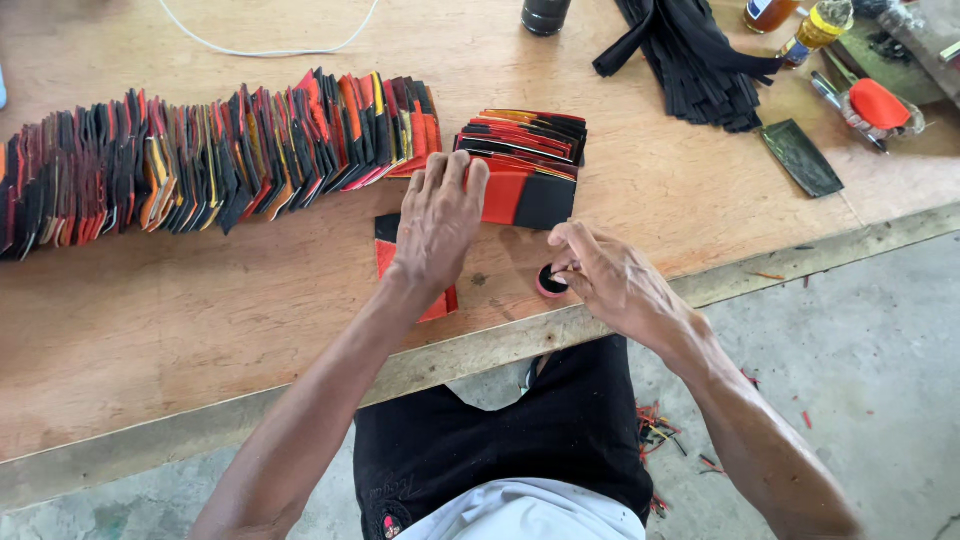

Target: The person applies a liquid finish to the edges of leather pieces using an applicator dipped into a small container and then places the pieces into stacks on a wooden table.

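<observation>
left hand [437, 222] flat on red-black piece [440, 300], right hand [610, 280] beside

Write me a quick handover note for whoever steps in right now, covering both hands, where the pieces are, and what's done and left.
Left hand: flat, palm down on a red and black piece at the table's front edge.
Right hand: fingertips pinched at a small round pot; I cannot tell what it holds.
Small stack of red and black pieces lies just behind the hands.
Done, apparently: the long fanned row to the left.
Left, apparently: the small stack and the piece under the left hand.
</observation>
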